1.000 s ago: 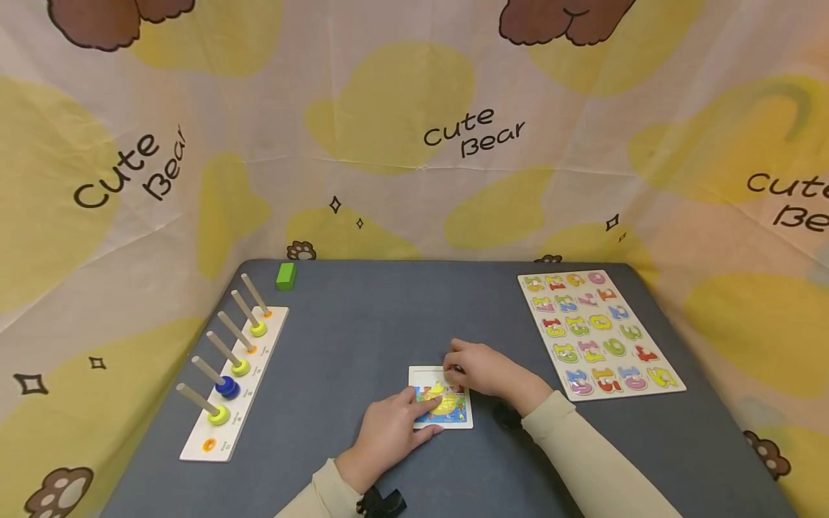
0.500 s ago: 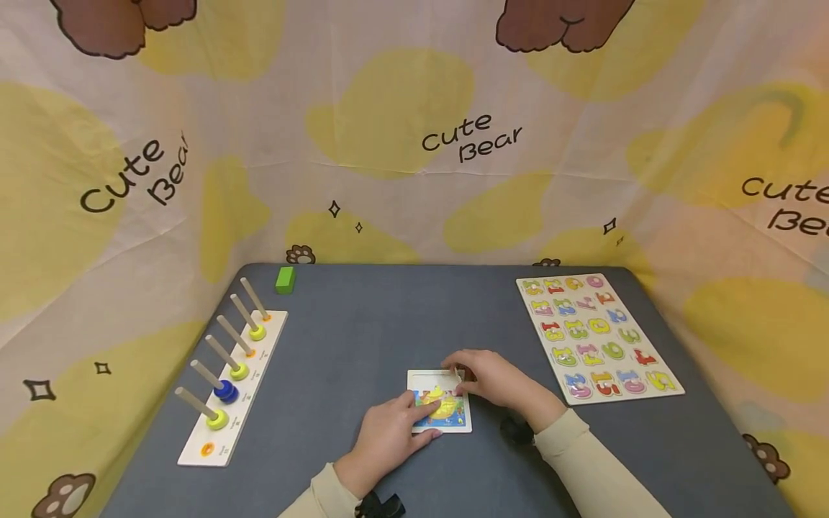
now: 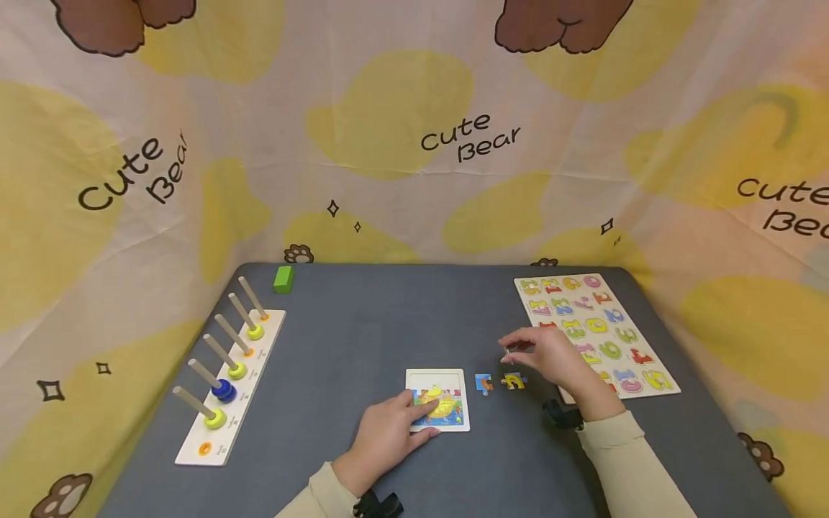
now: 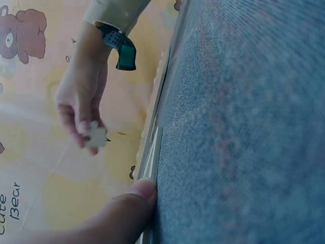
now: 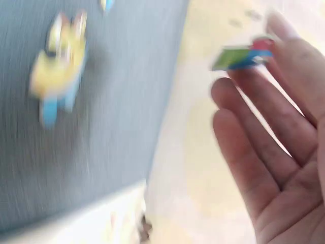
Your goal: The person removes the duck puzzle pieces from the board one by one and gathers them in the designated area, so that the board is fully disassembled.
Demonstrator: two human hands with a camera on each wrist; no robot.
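Observation:
My left hand (image 3: 385, 435) rests on a small framed jigsaw puzzle (image 3: 453, 416), index finger laid straight across its yellow-and-blue picture and thumb along the near edge. The top strip of its tray is bare white. In the left wrist view that thumb (image 4: 143, 190) lies against the tray's thin edge. My right hand (image 3: 550, 356) is raised to the right of the puzzle, pinching a jigsaw piece (image 5: 241, 57) coloured green, blue and red between thumb and fingertips. Below it, a blue-and-orange jigsaw piece (image 3: 483, 383) and a yellow one (image 3: 514, 381) lie on the table.
On the left stands a white board with pegs (image 3: 236, 370) carrying yellow and blue rings. A green block (image 3: 283, 279) sits by the far left edge. A number puzzle board (image 3: 596, 325) lies at right, partly behind my right hand. Printed cloth (image 3: 388, 194) surrounds the table.
My right hand has lifted from the puzzle's upper right corner and moved right with the jigsaw piece, uncovering two pieces on the table. My left hand stays in place.

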